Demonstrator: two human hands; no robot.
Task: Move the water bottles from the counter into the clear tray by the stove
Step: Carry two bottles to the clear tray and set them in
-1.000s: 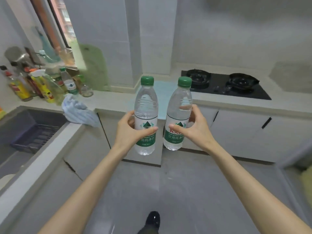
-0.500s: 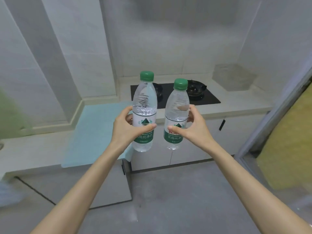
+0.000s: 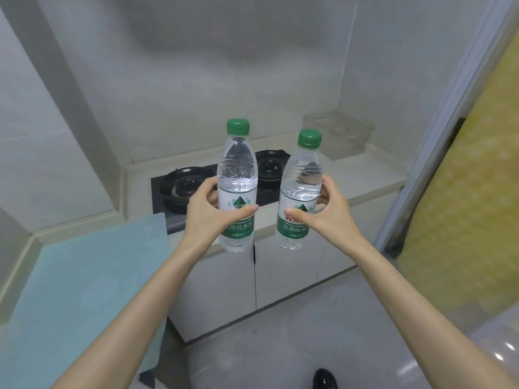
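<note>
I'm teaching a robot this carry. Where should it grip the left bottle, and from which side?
Around the labelled middle of the left bottle, from its left, as the left hand does: it is upright and straight-walled there, and the right bottle flanks it.

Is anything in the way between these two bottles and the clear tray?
Nothing visible. The left hand grips the left bottle, the right hand the right bottle, in front of the stove; the clear tray sits beyond it on the counter, no object between.
</note>
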